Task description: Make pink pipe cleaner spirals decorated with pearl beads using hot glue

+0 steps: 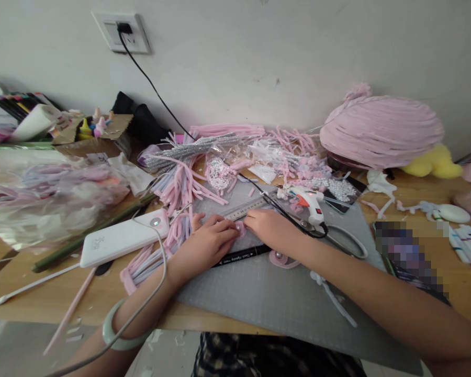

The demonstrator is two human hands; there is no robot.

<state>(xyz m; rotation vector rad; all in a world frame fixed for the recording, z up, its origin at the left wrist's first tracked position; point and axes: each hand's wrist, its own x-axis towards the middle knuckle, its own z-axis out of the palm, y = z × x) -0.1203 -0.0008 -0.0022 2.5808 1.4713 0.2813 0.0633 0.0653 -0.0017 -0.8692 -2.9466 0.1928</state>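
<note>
Nearest the lens: the grey cable (165,264), lower left, crossing over your left forearm and the pale green bangle (120,329) on that wrist, then up over the white power bank (121,239) at centre left. Your dark checked clothing (275,356) fills bottom centre. Work is mid-frame: a small pink coil (240,228) with a bead at its middle, between your fingertips, above the grey mat (270,309). Your left hand (212,242) has its fingers mostly together, tips at the coil's left edge, one finger raised. Your right hand (269,229) is curled in from the other side, fingertips at the right edge. Thumbs hidden, so can't tell if either is actually pinching it. Just below your hands: a black marker (243,255), and under your right wrist a second pink coil (282,258), also beaded, partly covered. Ruler (241,210) lies just beyond your fingers. Right of centre, you've got the white glue gun (311,201), with the scissors (359,246) nearby, handle toward lower right. Left of your left hand, a bunch of pink and lilac fuzzy stems (175,191). Big pink yarn-like bundle (380,131) upper right. Phone (410,256) at right, screen pixelated.
</note>
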